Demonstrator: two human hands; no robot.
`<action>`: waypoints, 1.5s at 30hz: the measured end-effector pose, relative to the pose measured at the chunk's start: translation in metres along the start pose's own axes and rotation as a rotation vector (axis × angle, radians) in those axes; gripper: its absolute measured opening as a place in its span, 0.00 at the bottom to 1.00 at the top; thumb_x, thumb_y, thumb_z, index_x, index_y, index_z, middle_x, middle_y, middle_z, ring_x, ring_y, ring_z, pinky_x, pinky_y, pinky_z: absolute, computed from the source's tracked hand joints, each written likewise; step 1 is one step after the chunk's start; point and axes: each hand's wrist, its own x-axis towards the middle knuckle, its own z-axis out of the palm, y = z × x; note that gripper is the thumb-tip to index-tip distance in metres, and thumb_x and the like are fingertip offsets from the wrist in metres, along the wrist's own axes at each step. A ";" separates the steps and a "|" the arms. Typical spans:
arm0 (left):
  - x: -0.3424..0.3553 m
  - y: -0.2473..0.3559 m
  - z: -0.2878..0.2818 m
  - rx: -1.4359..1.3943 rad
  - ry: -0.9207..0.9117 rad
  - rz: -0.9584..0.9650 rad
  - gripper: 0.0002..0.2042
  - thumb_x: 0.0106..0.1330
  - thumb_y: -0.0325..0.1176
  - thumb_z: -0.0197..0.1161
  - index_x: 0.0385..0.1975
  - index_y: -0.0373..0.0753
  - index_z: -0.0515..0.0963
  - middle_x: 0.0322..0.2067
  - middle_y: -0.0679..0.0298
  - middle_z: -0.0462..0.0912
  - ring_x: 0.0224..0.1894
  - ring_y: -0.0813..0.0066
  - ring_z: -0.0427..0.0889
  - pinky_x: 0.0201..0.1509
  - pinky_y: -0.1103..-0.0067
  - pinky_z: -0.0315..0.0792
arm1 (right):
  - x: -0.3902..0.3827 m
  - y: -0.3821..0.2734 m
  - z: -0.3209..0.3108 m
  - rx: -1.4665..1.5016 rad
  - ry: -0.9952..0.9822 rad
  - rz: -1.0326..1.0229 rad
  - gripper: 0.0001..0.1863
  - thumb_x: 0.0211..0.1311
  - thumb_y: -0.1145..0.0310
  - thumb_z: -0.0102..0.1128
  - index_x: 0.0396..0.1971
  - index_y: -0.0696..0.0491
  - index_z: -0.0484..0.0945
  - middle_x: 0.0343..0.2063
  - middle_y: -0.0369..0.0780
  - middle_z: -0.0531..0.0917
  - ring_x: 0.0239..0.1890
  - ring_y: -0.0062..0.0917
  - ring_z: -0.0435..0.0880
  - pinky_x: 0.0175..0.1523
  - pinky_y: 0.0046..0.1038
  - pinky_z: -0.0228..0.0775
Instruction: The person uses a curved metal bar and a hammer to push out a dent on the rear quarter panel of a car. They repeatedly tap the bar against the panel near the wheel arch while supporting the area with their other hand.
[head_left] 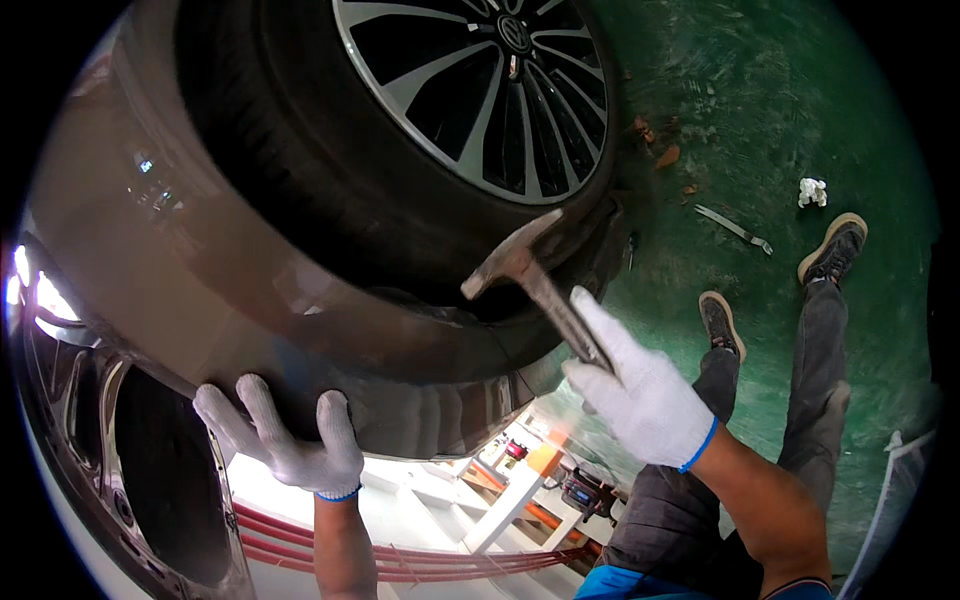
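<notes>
My right hand (655, 400), in a white knit glove with a blue cuff, is closed round the handle of a hammer (548, 292). The worn, rust-tinged hammer head is raised in front of the wheel arch, close to the tyre (300, 130) in the picture; whether it touches anything I cannot tell. Spread fingers of my gloved left hand (295, 450) rest against the edge of the car's glossy brown body panel (270, 310), holding nothing. Beyond the panel is the car's wheel (480, 95), with dark and silver spokes.
On the green floor (740, 110) lie a flat metal bar (735, 230), crumpled white paper (813, 192) and dry leaves (667, 157). A raised panel with a bare inner frame (110, 450) stands at the left. Red pipes (400, 565) run along the bottom; clear sheeting (885, 500) hangs at right.
</notes>
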 end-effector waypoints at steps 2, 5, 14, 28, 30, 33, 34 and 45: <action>0.000 -0.003 0.002 -0.016 0.012 0.016 0.33 0.69 0.43 0.65 0.73 0.37 0.70 0.78 0.39 0.56 0.80 0.35 0.51 0.79 0.42 0.51 | 0.000 -0.001 -0.002 -0.028 -0.040 -0.010 0.41 0.77 0.56 0.57 0.81 0.49 0.50 0.31 0.61 0.84 0.35 0.53 0.88 0.44 0.43 0.79; 0.002 -0.005 0.004 -0.031 0.004 0.027 0.34 0.70 0.46 0.64 0.74 0.38 0.69 0.78 0.40 0.55 0.80 0.36 0.52 0.79 0.42 0.52 | 0.007 -0.004 -0.013 -0.058 -0.109 0.037 0.41 0.77 0.53 0.57 0.81 0.50 0.51 0.31 0.61 0.84 0.37 0.54 0.88 0.46 0.44 0.78; -0.002 -0.009 0.010 -0.055 -0.020 0.024 0.34 0.73 0.46 0.60 0.75 0.35 0.66 0.79 0.39 0.50 0.81 0.36 0.47 0.79 0.44 0.54 | 0.034 -0.024 -0.064 0.128 0.289 -0.061 0.39 0.75 0.66 0.58 0.81 0.53 0.52 0.44 0.49 0.85 0.29 0.30 0.85 0.40 0.29 0.81; 0.000 -0.006 0.015 -0.080 -0.074 0.042 0.32 0.73 0.39 0.54 0.76 0.34 0.63 0.80 0.42 0.46 0.80 0.35 0.50 0.76 0.44 0.63 | 0.047 -0.002 -0.069 -0.205 -0.031 -0.005 0.39 0.72 0.58 0.62 0.79 0.50 0.59 0.40 0.59 0.87 0.42 0.48 0.91 0.52 0.39 0.81; -0.009 -0.012 0.010 0.045 -0.112 0.084 0.32 0.73 0.40 0.55 0.76 0.34 0.63 0.80 0.41 0.46 0.80 0.35 0.50 0.76 0.44 0.63 | 0.052 0.005 -0.070 -0.081 0.142 -0.057 0.38 0.72 0.61 0.62 0.78 0.51 0.60 0.42 0.54 0.87 0.39 0.41 0.90 0.48 0.35 0.80; 0.002 -0.003 0.012 0.111 -0.127 0.176 0.33 0.73 0.41 0.55 0.76 0.34 0.63 0.80 0.42 0.46 0.80 0.36 0.50 0.76 0.44 0.63 | 0.060 0.004 -0.067 0.317 0.406 -0.044 0.36 0.73 0.67 0.61 0.78 0.54 0.61 0.38 0.40 0.83 0.30 0.20 0.81 0.32 0.22 0.72; 0.003 -0.001 0.012 0.115 -0.130 0.178 0.33 0.73 0.42 0.55 0.76 0.34 0.62 0.80 0.42 0.45 0.81 0.36 0.50 0.76 0.44 0.63 | 0.063 0.001 -0.063 0.473 0.486 -0.009 0.35 0.73 0.68 0.61 0.77 0.56 0.62 0.34 0.35 0.81 0.27 0.12 0.76 0.27 0.17 0.67; -0.007 -0.005 0.012 -0.002 -0.132 0.028 0.33 0.74 0.40 0.52 0.78 0.34 0.59 0.80 0.42 0.43 0.82 0.38 0.45 0.79 0.43 0.56 | 0.058 -0.007 -0.054 0.060 0.174 0.088 0.37 0.73 0.61 0.62 0.78 0.54 0.60 0.51 0.58 0.86 0.50 0.40 0.90 0.58 0.35 0.80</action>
